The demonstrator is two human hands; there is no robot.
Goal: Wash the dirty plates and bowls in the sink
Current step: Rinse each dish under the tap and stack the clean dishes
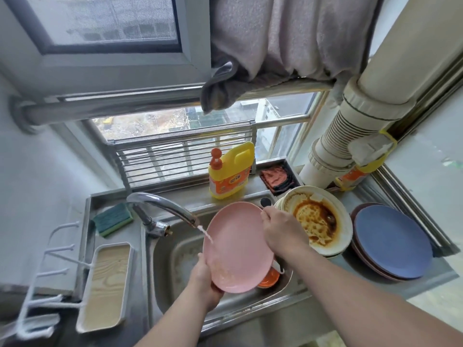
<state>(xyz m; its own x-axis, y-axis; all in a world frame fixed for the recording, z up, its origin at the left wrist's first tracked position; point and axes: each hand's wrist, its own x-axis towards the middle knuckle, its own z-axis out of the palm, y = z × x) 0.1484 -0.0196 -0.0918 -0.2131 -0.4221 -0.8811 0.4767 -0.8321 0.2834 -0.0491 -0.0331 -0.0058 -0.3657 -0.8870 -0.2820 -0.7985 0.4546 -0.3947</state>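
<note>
A pink plate is held tilted over the steel sink, under water running from the tap. My left hand grips the plate's lower rim. My right hand holds its upper right rim with curled fingers. A white bowl smeared with orange-brown sauce sits on a stack just right of the sink. Further right lies a blue plate on top of reddish-brown plates. An orange bowl shows in the sink beneath the pink plate.
A yellow detergent bottle stands behind the sink, with a green sponge to its left. A wood-pattern tray and white rack sit at the left. A red cloth lies in a black holder; a white pipe rises at right.
</note>
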